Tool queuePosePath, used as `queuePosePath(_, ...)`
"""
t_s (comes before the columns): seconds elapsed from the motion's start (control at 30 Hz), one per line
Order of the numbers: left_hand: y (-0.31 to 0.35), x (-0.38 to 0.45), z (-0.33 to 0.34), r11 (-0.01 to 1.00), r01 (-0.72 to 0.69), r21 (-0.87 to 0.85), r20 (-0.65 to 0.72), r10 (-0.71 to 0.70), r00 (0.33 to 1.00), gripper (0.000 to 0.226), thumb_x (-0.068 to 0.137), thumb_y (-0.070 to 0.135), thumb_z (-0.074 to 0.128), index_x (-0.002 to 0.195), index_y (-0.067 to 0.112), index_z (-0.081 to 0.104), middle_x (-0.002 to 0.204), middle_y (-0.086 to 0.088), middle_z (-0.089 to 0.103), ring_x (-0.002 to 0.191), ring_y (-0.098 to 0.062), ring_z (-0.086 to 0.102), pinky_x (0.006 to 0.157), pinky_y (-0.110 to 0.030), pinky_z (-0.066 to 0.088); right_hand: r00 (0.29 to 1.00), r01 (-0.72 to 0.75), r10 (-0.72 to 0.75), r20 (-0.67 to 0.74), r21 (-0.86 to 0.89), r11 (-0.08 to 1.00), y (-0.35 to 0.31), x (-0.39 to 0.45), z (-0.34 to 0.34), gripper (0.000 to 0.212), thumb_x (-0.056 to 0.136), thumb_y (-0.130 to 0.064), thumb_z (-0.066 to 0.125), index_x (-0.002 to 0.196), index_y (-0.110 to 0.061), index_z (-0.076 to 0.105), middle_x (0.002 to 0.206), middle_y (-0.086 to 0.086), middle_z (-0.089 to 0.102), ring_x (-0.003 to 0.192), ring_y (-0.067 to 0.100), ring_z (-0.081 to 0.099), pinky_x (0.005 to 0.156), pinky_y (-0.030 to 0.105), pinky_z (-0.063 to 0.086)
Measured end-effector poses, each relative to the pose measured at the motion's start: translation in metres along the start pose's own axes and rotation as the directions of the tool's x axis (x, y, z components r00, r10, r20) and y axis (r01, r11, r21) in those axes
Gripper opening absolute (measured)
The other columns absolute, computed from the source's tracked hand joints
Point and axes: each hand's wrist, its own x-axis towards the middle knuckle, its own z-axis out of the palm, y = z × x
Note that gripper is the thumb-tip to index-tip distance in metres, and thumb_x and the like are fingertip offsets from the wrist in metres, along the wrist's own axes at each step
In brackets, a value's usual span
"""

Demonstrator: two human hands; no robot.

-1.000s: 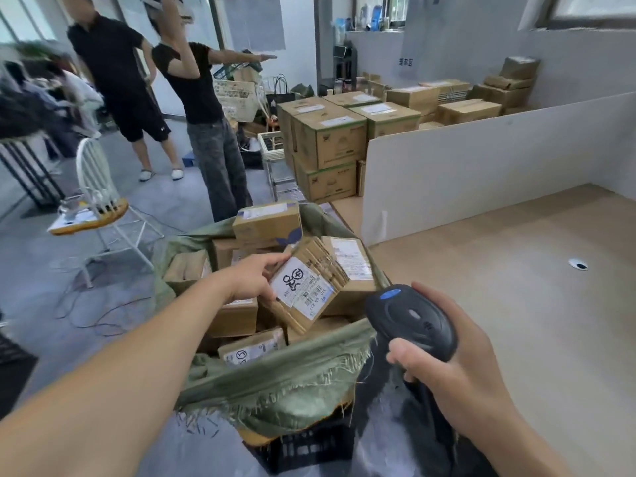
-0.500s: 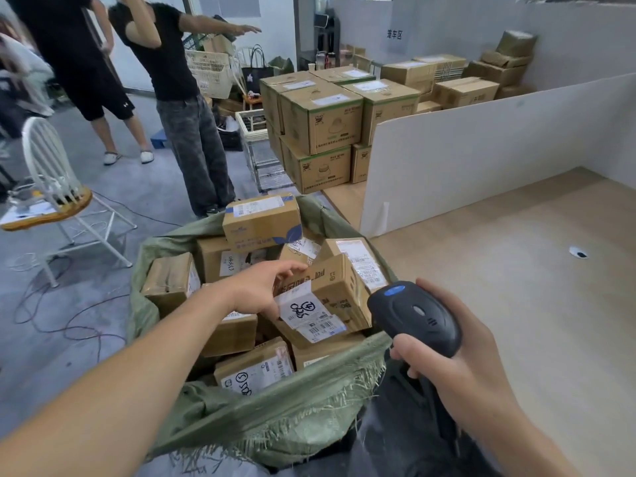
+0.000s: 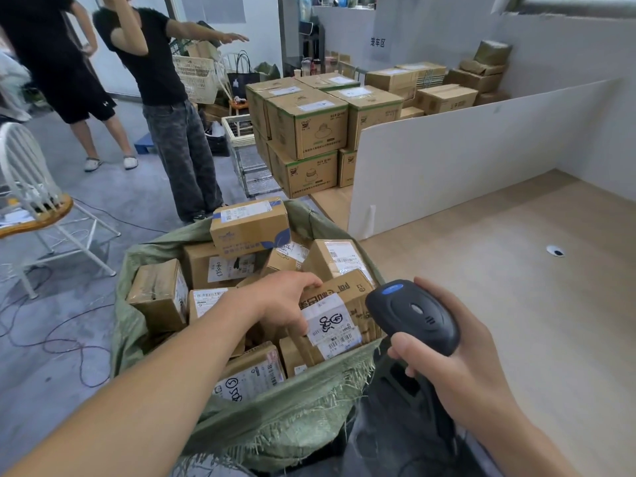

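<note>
At the near edge of the sack (image 3: 292, 418), the left hand (image 3: 285, 301) grips the box (image 3: 358, 294), now lowered with its label (image 3: 332, 327) turned up beside the scanner (image 3: 413, 315). The right hand (image 3: 461, 366) is curled round the scanner, so the barcode looks ready to read.

scanner (image 3: 413, 315) handle hidden by r hand (image 3: 457, 370); parcel (image 3: 340, 318) barcode prob unreadable

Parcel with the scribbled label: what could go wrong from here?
The left hand grips the parcel only by one edge, so it may drop into the green sack. Its thumb lies beside the label and could hide a barcode from the scanner in the right hand. The blue-printed box perched atop the pile might tumble if the boxes shift.
</note>
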Motion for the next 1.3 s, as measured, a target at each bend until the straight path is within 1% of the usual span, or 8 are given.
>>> queuePosePath(0.13,0.008,-0.003,-0.001,0.984,0.004,0.18,-0.031,0.001,1.0,0.089,0.066,0.028,0.087,0.143,0.032,0.042,0.112,0.009,0.056,0.097,-0.014,0.057,0.08,-0.031,0.051,1.0,-0.007,0.007,-0.014,0.021,1.0,-0.004,-0.005,-0.003,0.06,0.057,-0.033,0.087,0.102,-0.067,0.064,0.105,-0.01,0.078,0.086,0.021,0.078,0.067,0.024,0.058)
queuePosePath(0.23,0.011,-0.001,0.011,0.967,0.028,0.253,-0.037,-0.019,0.999,0.094,0.065,0.031,0.088,0.144,0.033,0.038,0.11,0.006,0.047,0.098,-0.019,0.053,0.081,-0.034,0.051,1.0,-0.013,0.013,-0.016,0.033,0.999,-0.003,-0.008,-0.005,0.061,0.058,-0.032,0.085,0.103,-0.066,0.064,0.104,-0.009,0.078,0.086,0.022,0.078,0.067,0.025,0.058)
queuePosePath(0.47,0.023,0.015,0.032,0.995,0.0,0.098,-0.209,0.021,0.978,0.088,0.066,0.042,0.091,0.14,0.027,0.045,0.122,0.003,0.045,0.107,-0.019,0.052,0.092,-0.034,0.048,1.0,-0.005,0.006,-0.017,0.045,0.999,-0.005,-0.015,-0.008,0.059,0.053,-0.044,0.083,0.104,-0.066,0.064,0.106,-0.01,0.077,0.087,0.022,0.078,0.067,0.024,0.058)
queuePosePath(0.63,0.016,0.02,0.046,0.994,0.051,-0.098,-0.271,-0.076,0.96,0.068,0.067,0.047,0.09,0.12,0.023,0.054,0.119,0.004,0.044,0.103,-0.016,0.052,0.086,-0.029,0.046,0.999,-0.008,0.009,-0.037,0.014,1.0,-0.005,-0.016,-0.011,0.059,0.053,-0.046,0.082,0.103,-0.069,0.062,0.107,-0.012,0.076,0.088,0.023,0.077,0.07,0.031,0.059)
queuePosePath(0.83,0.002,0.011,0.05,0.979,0.026,-0.203,-0.317,-0.091,0.944,0.077,0.082,0.059,0.074,0.144,0.022,0.046,0.146,0.005,0.039,0.124,-0.014,0.048,0.102,-0.031,0.042,0.997,-0.021,0.021,-0.073,-0.001,1.0,0.0,-0.018,-0.018,0.061,0.053,-0.048,0.083,0.106,-0.068,0.061,0.108,-0.01,0.076,0.09,0.024,0.077,0.078,0.04,0.059)
queuePosePath(1.07,0.032,0.004,0.042,1.0,-0.009,-0.026,-0.421,-0.003,0.907,0.078,0.088,0.066,0.061,0.15,0.023,0.042,0.154,0.006,0.034,0.14,-0.015,0.037,0.11,-0.039,0.038,0.998,-0.018,0.018,-0.067,-0.008,1.0,0.007,-0.03,-0.034,0.069,0.071,-0.012,0.093,0.106,-0.064,0.065,0.104,-0.005,0.077,0.086,0.024,0.077,0.065,0.026,0.057)
queuePosePath(1.2,0.079,0.0,0.043,0.99,-0.039,0.138,-0.45,0.097,0.888,0.077,0.092,0.064,0.056,0.153,0.022,0.037,0.16,0.002,0.031,0.147,-0.017,0.027,0.116,-0.04,0.03,0.993,-0.037,0.04,-0.114,0.029,0.999,0.006,-0.05,-0.059,0.073,0.059,-0.034,0.09,0.125,-0.044,0.06,0.109,-0.006,0.076,0.09,0.023,0.077,0.065,0.023,0.057)
queuePosePath(1.3,0.124,-0.003,0.05,0.972,-0.068,0.224,-0.452,0.165,0.876,0.077,0.094,0.063,0.055,0.154,0.019,0.035,0.16,0.001,0.031,0.148,-0.017,0.025,0.116,-0.037,0.027,0.987,-0.029,0.032,-0.156,0.019,0.999,0.004,-0.075,-0.09,0.07,0.063,-0.027,0.085,0.127,-0.041,0.06,0.11,-0.009,0.076,0.091,0.021,0.077,0.066,0.021,0.057)
